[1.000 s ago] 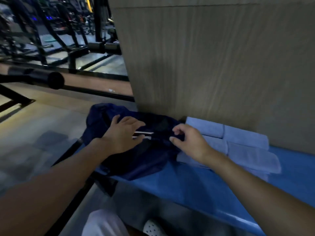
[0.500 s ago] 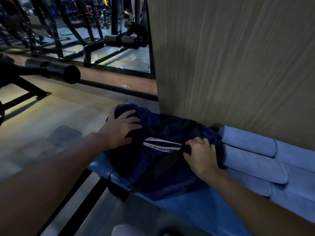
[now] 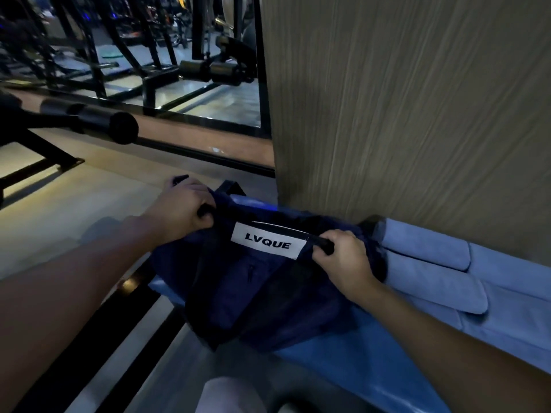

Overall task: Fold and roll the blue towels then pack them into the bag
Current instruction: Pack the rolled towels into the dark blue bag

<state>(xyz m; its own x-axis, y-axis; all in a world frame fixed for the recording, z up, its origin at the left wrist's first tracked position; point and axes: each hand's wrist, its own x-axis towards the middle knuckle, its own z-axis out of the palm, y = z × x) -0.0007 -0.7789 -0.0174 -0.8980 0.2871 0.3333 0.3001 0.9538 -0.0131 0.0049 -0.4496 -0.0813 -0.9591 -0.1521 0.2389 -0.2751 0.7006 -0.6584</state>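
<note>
Left hand, right hand, bare forearms, pale-trousered knee

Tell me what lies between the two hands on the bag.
A white rectangular LVQUE label on the dark navy fabric bag, seen in the head view.

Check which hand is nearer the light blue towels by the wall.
Right. The right hand grips the navy bag just beside the light blue towels; the left hand grips its far end, opposite them.

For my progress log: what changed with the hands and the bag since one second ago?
The left hand, earlier flat on the navy bag, slid to its left end and now grips it. The right hand grips the top edge, stretching it. The rolled towels stayed on the bench.
</note>
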